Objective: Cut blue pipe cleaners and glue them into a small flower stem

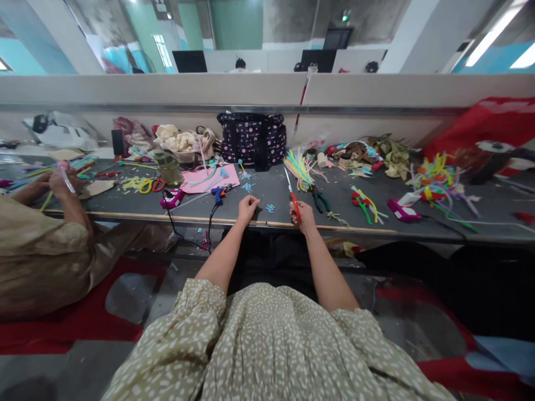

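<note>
My right hand (306,217) is wrapped round the red handle of a pair of scissors (295,207), whose blades point away from me over the table. Near the table's front edge, my left hand (248,210) is closed with thumb and fingertips together; anything inside the pinch is too small to make out. Between my hands lies a small group of short light-blue cut pieces (270,208). More blue pieces (247,187) are scattered beyond my left hand. A bundle of pastel pipe cleaners (301,170) lies just past the scissors.
Green-handled pliers (320,200) lie right of my right hand. To the left are a blue glue gun (218,194) with a cord, a pink sheet (200,181) and a magenta box (172,198). A dark patterned bag (252,139) stands behind. A co-worker (45,239) sits at the left.
</note>
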Tool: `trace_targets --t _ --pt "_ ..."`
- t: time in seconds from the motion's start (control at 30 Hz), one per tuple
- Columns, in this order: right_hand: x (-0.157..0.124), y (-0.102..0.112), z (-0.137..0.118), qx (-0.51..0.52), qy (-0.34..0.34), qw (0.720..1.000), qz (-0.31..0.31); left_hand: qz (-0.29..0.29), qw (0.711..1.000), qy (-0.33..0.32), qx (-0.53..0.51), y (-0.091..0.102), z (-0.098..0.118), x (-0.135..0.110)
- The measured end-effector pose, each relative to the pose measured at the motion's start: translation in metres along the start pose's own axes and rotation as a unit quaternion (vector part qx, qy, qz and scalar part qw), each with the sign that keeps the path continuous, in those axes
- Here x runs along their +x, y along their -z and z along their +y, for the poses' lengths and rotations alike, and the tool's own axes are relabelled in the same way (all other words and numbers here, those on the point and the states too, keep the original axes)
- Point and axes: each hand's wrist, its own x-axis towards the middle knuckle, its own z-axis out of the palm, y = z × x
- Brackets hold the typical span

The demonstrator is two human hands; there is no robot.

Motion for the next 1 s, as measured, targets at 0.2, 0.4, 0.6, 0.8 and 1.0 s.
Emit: trace_targets --t 0.2,0.4,0.6,0.8,1.0 --pt "0.000 -0.005 0.008 -0.052 0.044 0.998 0.002 0.015 0.997 0.030 -0.069 -0.002 0.005 -0.001" --pt "-0.006 -0.010 0.012 -0.097 0.092 0.991 -0.018 0.017 0.991 0.040 -0.123 -0.001 0.004 -0.001" --pt "-0.009 -0.009 0.013 -0.087 0.113 0.990 -0.009 0.034 0.982 0.038 -0.184 0.004 0.003 0.000" --pt "-0.009 -0.011 0.014 -0.068 0.121 0.990 -0.012 0.031 0.970 0.045 -0.238 0.005 0.010 -0.004" --pt "-0.005 -0.010 0.021 -0.088 0.127 0.988 -0.020 0.036 0.954 0.069 -0.288 0.005 0.011 -0.005"
